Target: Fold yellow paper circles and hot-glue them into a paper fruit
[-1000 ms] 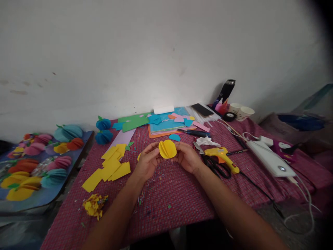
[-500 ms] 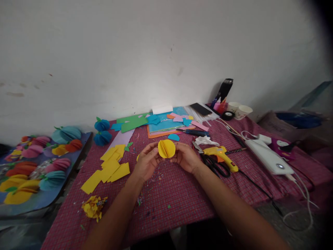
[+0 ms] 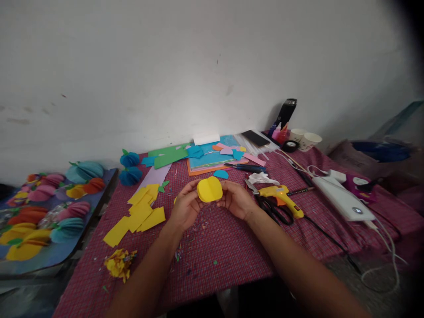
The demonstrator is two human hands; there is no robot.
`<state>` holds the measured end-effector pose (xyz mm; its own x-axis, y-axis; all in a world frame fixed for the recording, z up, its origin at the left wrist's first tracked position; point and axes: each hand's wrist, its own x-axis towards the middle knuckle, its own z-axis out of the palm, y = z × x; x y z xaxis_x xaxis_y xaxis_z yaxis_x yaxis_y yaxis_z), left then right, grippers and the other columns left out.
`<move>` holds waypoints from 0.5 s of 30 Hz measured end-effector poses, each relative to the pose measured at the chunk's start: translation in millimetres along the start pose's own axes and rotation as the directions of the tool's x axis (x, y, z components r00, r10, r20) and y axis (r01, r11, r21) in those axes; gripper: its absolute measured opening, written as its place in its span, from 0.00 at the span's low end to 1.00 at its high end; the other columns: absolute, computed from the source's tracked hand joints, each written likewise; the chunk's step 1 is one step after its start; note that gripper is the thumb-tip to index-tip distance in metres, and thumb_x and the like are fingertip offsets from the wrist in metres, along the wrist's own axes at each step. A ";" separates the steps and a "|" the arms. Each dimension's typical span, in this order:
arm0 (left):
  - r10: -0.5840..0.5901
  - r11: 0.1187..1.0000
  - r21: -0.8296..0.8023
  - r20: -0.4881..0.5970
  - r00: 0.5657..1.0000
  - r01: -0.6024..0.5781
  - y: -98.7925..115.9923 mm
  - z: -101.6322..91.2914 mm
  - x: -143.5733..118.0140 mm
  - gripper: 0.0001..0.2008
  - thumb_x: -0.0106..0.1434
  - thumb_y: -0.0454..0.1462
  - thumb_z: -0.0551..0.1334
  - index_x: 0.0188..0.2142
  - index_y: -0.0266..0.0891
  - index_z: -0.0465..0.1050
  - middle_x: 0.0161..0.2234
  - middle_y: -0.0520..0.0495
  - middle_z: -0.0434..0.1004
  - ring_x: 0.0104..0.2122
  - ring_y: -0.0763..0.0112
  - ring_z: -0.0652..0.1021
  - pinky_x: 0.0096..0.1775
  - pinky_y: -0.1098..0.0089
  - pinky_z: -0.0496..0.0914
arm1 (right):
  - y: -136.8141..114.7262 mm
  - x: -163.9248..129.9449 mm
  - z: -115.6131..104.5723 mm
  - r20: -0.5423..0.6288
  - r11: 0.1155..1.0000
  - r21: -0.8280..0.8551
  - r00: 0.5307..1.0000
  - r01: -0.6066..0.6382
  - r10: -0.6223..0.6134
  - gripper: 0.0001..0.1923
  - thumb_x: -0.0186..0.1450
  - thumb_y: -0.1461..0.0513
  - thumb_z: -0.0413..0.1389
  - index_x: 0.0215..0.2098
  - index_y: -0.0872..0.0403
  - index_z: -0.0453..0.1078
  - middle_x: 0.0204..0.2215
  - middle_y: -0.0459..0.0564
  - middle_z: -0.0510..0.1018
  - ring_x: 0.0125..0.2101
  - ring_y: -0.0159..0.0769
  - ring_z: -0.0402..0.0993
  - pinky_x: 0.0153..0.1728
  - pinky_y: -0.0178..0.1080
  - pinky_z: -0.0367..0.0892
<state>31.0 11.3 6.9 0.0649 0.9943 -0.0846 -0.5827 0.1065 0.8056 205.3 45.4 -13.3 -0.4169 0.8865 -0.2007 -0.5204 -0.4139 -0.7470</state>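
Both hands hold a yellow folded-paper ball (image 3: 209, 189) above the red checked tablecloth (image 3: 225, 247). My left hand (image 3: 186, 206) grips its left side and my right hand (image 3: 236, 199) pinches its right side. The paper piece shows a flat, rounded face towards me. Yellow paper squares (image 3: 139, 214) lie just left of my left hand. A yellow glue gun (image 3: 281, 198) and black scissors (image 3: 272, 210) lie just right of my right hand.
Sheets of coloured paper (image 3: 205, 157), two blue paper balls (image 3: 130, 168), a phone (image 3: 255, 138), cups (image 3: 306, 140) and a black bottle (image 3: 286, 112) stand at the back by the wall. A white power strip (image 3: 342, 198) lies right. Finished paper fruits (image 3: 46, 203) fill a board at left. Yellow scraps (image 3: 119, 263) sit near the front.
The yellow paper ball has turned in my hands: its folded fins showed before, now a flat rounded face shows. Both hands stay in the same place.
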 end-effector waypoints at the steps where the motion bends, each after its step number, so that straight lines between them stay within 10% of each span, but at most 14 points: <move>1: -0.004 1.000 0.003 -0.005 1.000 0.004 0.3 0.4 -0.1 0.17 0.55 0.32 0.69 0.46 0.38 0.74 0.41 0.46 0.80 0.35 0.68 0.81 0.33 0.70 0.77 | -0.4 -0.7 0.5 0.002 1.000 0.000 1.000 -0.001 0.001 0.04 0.62 0.62 0.58 0.34 0.55 0.72 0.23 0.46 0.78 0.21 0.31 0.74 0.22 0.33 0.74; 15: -0.052 0.975 0.208 -0.143 0.988 0.082 -7.7 -3.2 2.9 0.20 0.53 0.34 0.69 0.46 0.39 0.71 0.39 0.47 0.79 0.31 0.68 0.81 0.29 0.69 0.76 | 4.5 -3.8 8.3 -0.080 0.900 -0.217 0.912 0.377 -0.402 0.12 0.63 0.53 0.61 0.40 0.50 0.71 0.31 0.44 0.78 0.28 0.33 0.74 0.28 0.35 0.70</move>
<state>33.1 13.3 -1.5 -0.0209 0.9776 -0.2095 -0.3946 0.1845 0.9002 198.4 38.5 -10.6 -0.1119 0.9915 0.0661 -0.4645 0.0066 -0.8855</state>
